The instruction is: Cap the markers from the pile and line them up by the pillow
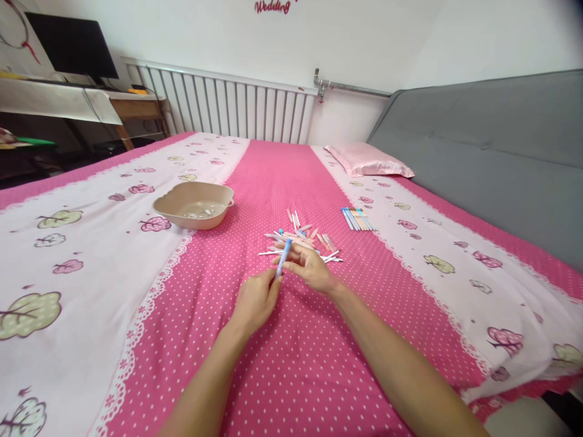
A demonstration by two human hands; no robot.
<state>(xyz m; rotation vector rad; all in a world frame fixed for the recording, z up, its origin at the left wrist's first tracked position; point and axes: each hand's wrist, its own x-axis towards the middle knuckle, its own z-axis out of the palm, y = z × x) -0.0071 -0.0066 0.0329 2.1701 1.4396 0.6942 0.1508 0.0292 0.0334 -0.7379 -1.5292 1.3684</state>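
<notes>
A light blue pen (284,254) stands nearly upright between both hands above the pink dotted bedspread. My left hand (255,300) pinches its lower end. My right hand (310,267) has its fingers closed around the pen's middle and upper part. Just beyond the hands lies a loose pile of pens and caps (303,238) in pink, white and blue. A neat row of several pens (358,218) lies to the right of the pile. A beige bowl (195,203) with a few small pieces inside sits to the left.
A pink pillow (367,159) lies at the head of the bed beside the grey headboard (492,158). A white radiator (228,106) runs along the far wall. A desk with a dark monitor (70,45) stands at far left.
</notes>
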